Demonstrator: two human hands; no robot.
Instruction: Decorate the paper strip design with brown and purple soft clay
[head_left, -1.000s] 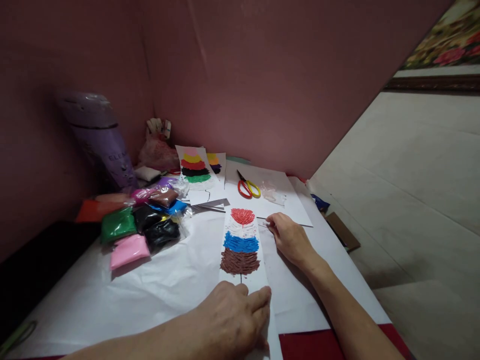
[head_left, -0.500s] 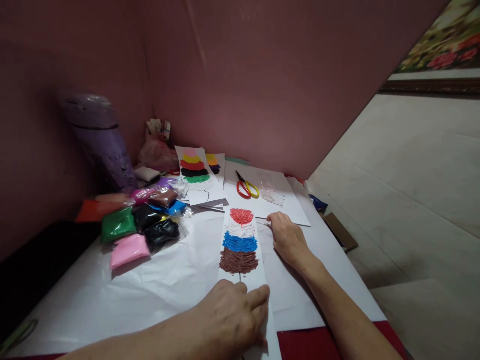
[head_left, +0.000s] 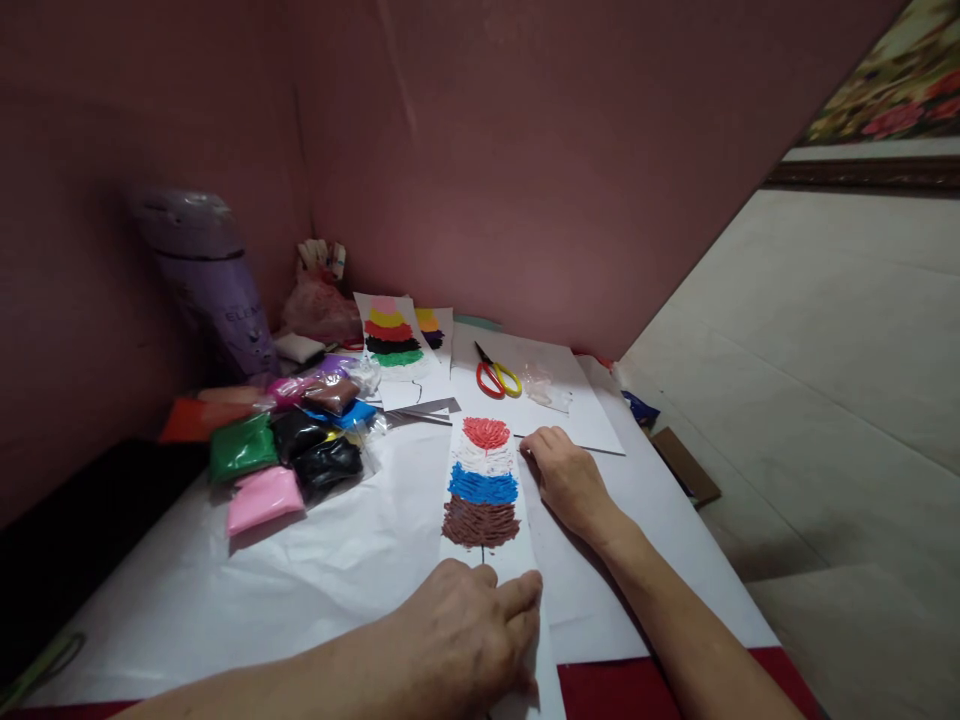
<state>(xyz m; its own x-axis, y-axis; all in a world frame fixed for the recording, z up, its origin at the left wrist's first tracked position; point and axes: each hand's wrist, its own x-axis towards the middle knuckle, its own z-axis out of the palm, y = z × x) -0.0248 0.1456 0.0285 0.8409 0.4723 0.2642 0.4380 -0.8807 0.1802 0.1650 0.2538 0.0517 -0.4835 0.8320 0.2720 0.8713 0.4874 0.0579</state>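
Note:
A white paper strip (head_left: 525, 575) lies lengthwise before me, bearing a clay picture (head_left: 482, 480) in red, white, blue and brown bands. My left hand (head_left: 465, 640) rests flat on the strip's near end, fingers stretched over the paper. My right hand (head_left: 570, 478) lies on the table at the strip's right edge, level with the white band. Its fingers are curled together, the tips touching the edge. Whatever is pinched in them is hidden.
Several coloured clay packets (head_left: 285, 450) lie heaped at the left by a purple bottle (head_left: 214, 285). Behind are two more clay strips (head_left: 390, 335), a grey ruler (head_left: 420, 410), and red-and-yellow scissors (head_left: 496, 376) on a white sheet (head_left: 585, 425). A pink wall stands behind; the table drops off at right.
My right hand has slid a little left, its fingertips reaching the strip's edge. My left hand stays put on the strip.

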